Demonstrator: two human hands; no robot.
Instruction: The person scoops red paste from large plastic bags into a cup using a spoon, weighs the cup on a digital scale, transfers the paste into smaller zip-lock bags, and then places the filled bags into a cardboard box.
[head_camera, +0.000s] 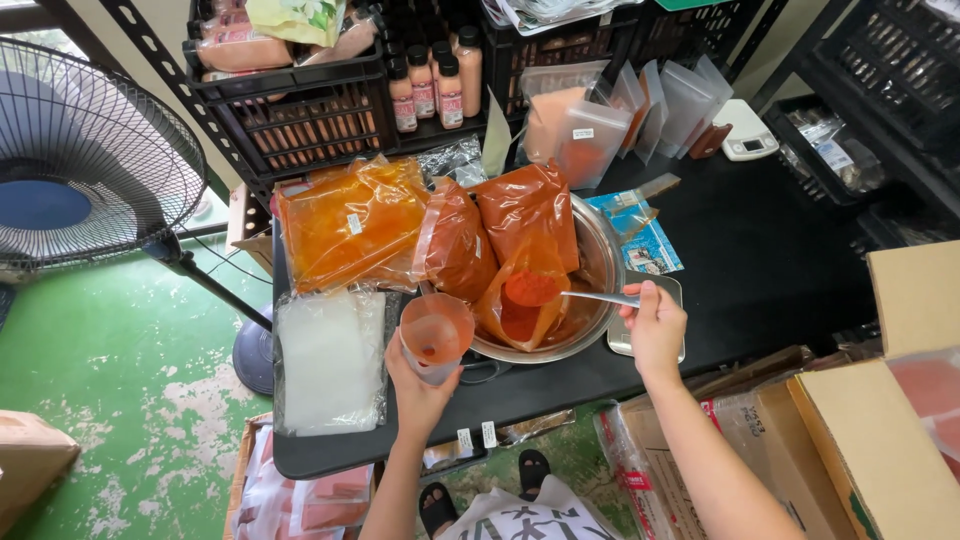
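A stack of empty clear pouches (330, 358) lay at nine o'clock of the left hand (418, 385), whose fingers were wrapped around an open clear pouch (435, 335) dusted with red powder. At three o'clock of it, the steel bowl (600, 262) held an open bag of red powder (525, 290); the right hand (655, 325) pinched a loaded spoon (575, 293) over it.

The fan (70, 160) is cut off by the left edge, and the cardboard box (880, 440) by the right and bottom edges. The bowl (596, 262) is largely hidden behind powder bags (520, 250). Labels on the bottles (430, 85) are too small to read.
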